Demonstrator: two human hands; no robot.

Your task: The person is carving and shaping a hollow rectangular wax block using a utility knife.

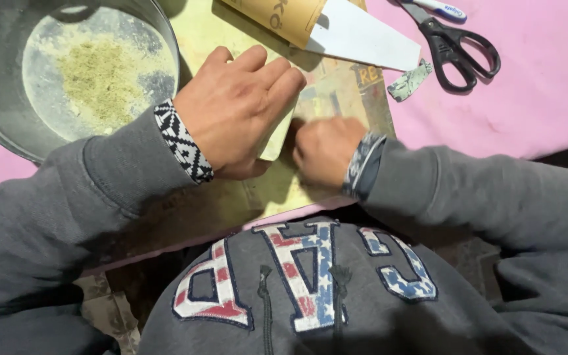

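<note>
My left hand [235, 108] lies flat, palm down, on a pale yellowish sheet [277, 138] that rests on a worn yellow board [198, 29]. Its fingers are together and press the sheet down. My right hand [323, 150] is curled into a fist right beside it, knuckles against the sheet's edge; whatever it grips is hidden and the hand is blurred. Both wrists show patterned cuffs under grey sleeves.
A round grey metal pan [8, 112] with greenish powder stands at the upper left. Brown and white paper [336, 26] lies at the top. Black scissors [458, 49] and a small scrap [409, 82] rest on the pink cloth [534, 98] at the right.
</note>
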